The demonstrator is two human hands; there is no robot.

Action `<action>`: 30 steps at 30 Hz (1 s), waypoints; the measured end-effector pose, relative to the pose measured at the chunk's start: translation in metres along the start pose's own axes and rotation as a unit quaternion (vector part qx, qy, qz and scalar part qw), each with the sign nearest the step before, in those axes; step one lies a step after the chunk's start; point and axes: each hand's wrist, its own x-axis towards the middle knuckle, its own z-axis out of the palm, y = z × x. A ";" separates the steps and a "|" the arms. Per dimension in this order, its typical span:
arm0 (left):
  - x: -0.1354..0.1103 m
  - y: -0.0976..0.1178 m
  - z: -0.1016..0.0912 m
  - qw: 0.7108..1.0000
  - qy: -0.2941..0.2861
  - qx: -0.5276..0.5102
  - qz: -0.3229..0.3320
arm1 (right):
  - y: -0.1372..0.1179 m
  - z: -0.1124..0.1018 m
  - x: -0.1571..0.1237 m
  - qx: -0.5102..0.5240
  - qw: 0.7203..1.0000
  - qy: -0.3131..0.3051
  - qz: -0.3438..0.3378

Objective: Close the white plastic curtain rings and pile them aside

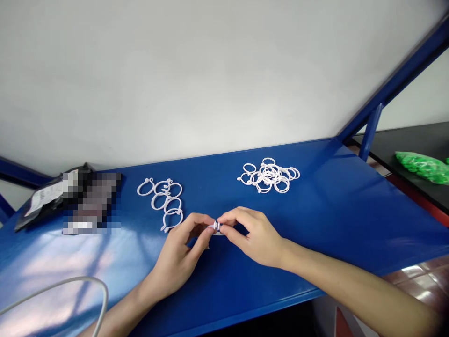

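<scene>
Between my two hands is a white plastic ring (218,233), mostly hidden by my fingers, with its two small end pieces close together at the top. My left hand (189,245) pinches one end between thumb and forefinger. The other end is pinched by the thumb and forefinger of my right hand (257,234). Just left of my left hand lies a loose group of several white rings (172,208), some with a small loop and knob showing. Farther back on the right is a larger pile of white rings (270,175), overlapping one another.
All this is on a blue tabletop (315,215) against a pale wall (210,79). Black plastic packages (52,199) lie at the left. A white cable (70,281) curves across the lower left. Beyond a blue frame post (372,131), a green-filled bag (423,166) rests on a dark surface.
</scene>
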 end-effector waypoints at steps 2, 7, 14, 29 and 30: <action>0.000 0.000 0.000 1.000 0.000 0.004 0.007 | 0.001 0.001 0.000 -0.024 0.999 0.005 -0.022; 0.000 -0.005 0.003 1.000 0.003 -0.003 0.011 | 0.000 0.006 -0.001 -0.092 0.992 0.034 -0.076; -0.001 -0.004 0.004 0.997 0.026 0.022 0.064 | -0.002 0.006 -0.002 -0.159 0.977 0.035 -0.141; -0.010 -0.010 0.011 0.947 0.037 0.189 0.256 | -0.001 0.011 -0.020 -0.270 0.942 0.011 -0.201; -0.010 -0.011 0.011 0.945 0.036 0.194 0.261 | 0.000 0.011 -0.020 -0.275 0.940 0.009 -0.203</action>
